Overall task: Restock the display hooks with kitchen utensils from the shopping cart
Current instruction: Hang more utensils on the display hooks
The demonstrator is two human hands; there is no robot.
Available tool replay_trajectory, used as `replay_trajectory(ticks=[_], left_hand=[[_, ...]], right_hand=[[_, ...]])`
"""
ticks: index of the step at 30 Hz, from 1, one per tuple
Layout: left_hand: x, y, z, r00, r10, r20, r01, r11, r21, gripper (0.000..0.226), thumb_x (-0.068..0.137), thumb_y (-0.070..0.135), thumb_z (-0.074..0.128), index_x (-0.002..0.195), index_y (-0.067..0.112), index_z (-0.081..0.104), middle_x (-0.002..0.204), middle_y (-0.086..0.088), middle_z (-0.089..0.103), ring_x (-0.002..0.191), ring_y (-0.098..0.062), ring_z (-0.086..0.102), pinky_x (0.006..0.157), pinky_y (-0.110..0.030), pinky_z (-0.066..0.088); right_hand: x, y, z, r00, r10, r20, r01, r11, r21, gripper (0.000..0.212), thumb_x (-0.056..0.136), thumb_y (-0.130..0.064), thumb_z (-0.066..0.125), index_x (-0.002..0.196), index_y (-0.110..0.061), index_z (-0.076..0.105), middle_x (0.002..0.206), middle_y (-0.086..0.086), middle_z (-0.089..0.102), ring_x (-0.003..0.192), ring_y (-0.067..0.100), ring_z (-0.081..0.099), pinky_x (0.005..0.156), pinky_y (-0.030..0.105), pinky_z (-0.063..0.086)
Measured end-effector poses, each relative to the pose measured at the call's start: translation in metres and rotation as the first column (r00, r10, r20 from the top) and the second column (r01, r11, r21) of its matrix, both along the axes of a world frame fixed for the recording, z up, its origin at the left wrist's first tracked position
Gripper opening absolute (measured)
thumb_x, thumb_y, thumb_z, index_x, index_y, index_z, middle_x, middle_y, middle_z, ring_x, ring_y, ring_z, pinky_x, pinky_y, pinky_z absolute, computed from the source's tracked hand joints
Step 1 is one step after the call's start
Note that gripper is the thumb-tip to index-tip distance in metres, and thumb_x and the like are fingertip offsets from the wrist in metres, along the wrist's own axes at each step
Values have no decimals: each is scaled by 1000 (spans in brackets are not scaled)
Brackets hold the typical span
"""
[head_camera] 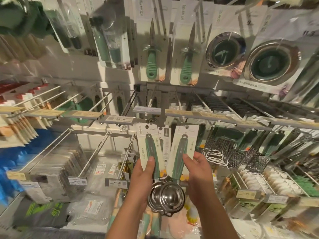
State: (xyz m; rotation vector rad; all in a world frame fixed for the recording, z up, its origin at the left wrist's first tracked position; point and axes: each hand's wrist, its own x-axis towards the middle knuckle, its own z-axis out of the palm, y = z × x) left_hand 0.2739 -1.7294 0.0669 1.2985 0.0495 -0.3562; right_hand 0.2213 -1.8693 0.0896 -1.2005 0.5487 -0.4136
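Note:
Two carded kitchen utensils with green handles and round steel heads are held up before the display. My left hand [142, 176] grips the left utensil card [149, 145], thumb on its front. My right hand [198, 171] holds the right utensil card [183, 145], which leans to the right. The steel heads [166, 198] overlap below, between my wrists. Both card tops reach just under the price rail, near a black hook [128, 102] and a white-tipped hook [152, 99]. The shopping cart is not in view.
Oyster knives [151, 54] and sink strainers [272, 64] hang on the row above. Long bare hooks [93, 152] stick out at lower left over bagged goods. Graters [255, 157] and dark-handled tools crowd the right. A price tag reading 15.90 [117, 182] sits by my left wrist.

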Motion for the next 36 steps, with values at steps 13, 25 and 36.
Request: replay_trajectory(ticks=[13,25,36], left_hand=[[1,7,-5,999,37,-7,-37,999,22,28,105,43,55,132,37,62,122,7,76,117,-22,70,108,-53,50],[0,20,7,997,51,-52,-51,999,7,29,107,38,53,132,27,63,116,1,78,105,-23,76,102,-51,55],[-5,19,12,976,-35,-213,3,989,-149,51,91,46,60,132,16,67,118,-13,76,111,-35,72,102,-54,54]], right_hand=[[7,-2,9,998,-50,28,51,998,-34,21,104,-19,59,125,-13,63,104,2,79,98,20,76,92,46,60],[49,-16,21,985,-48,-167,5,968,-249,36,103,-38,60,133,-19,56,120,-3,63,108,18,59,96,38,44],[35,11,0,925,368,-99,-355,926,126,34,103,-37,57,129,-17,68,124,6,75,117,26,70,106,50,51]])
